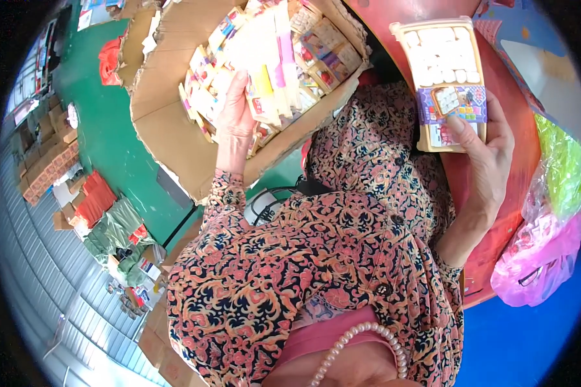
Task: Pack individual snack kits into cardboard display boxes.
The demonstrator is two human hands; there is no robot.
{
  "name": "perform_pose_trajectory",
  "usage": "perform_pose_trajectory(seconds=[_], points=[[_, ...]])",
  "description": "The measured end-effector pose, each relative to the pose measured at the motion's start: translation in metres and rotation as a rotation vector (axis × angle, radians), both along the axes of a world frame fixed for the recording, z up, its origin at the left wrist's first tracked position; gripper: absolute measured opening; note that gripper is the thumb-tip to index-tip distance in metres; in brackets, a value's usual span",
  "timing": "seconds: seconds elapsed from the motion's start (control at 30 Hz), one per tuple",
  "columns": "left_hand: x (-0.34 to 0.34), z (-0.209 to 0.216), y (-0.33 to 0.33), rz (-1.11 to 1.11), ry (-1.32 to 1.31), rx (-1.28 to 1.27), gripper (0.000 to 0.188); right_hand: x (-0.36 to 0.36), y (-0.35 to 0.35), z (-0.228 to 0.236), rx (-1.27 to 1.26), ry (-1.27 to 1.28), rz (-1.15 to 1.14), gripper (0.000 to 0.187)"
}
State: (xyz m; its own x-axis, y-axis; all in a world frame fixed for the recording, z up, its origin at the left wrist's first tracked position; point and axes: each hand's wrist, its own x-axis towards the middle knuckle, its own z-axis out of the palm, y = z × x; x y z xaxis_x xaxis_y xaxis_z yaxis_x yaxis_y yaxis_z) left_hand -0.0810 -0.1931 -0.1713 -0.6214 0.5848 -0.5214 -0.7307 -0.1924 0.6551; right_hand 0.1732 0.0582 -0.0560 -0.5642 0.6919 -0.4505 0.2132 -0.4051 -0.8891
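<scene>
My right hand (487, 138) grips a flat, cream-edged pack (444, 55) by its lower end, with the thumb on the front. White rounded pieces show through its clear window, and a purple label band crosses it below. At the left, my left hand (237, 116) reaches into a cardboard box (168, 84) and closes round the edge of a stack of similar packs (271, 84). Its fingers are partly hidden behind the stack. Glare washes out part of these packs.
More packs (332, 42) fill the box. A red table (490, 219) lies to the right, beside pink plastic bags (542, 258) and green clear wrapping (558, 161). Stacked cartons (48, 161) and covered goods (113, 232) stand on the green floor (100, 129) at far left.
</scene>
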Motion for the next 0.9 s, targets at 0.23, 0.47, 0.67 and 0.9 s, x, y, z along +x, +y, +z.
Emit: perform_pose_trajectory(seconds=[0.23,0.47,0.67,0.9], points=[[0.034,0.036,0.064,0.044,-0.281,0.254,0.044,0.006,-0.004,0.006,-0.118,0.164,-0.133,0.051],[0.039,0.025,0.081,-0.164,-0.477,0.525,0.046,0.02,-0.007,0.001,-0.138,0.232,-0.199,0.054],[0.06,0.039,0.102,-0.268,-0.474,0.648,0.048,0.04,-0.004,-0.002,-0.21,0.219,-0.221,0.051],[0.068,0.039,0.114,-0.348,-0.373,0.534,0.048,0.051,-0.007,-0.008,-0.188,0.238,-0.307,0.051]])
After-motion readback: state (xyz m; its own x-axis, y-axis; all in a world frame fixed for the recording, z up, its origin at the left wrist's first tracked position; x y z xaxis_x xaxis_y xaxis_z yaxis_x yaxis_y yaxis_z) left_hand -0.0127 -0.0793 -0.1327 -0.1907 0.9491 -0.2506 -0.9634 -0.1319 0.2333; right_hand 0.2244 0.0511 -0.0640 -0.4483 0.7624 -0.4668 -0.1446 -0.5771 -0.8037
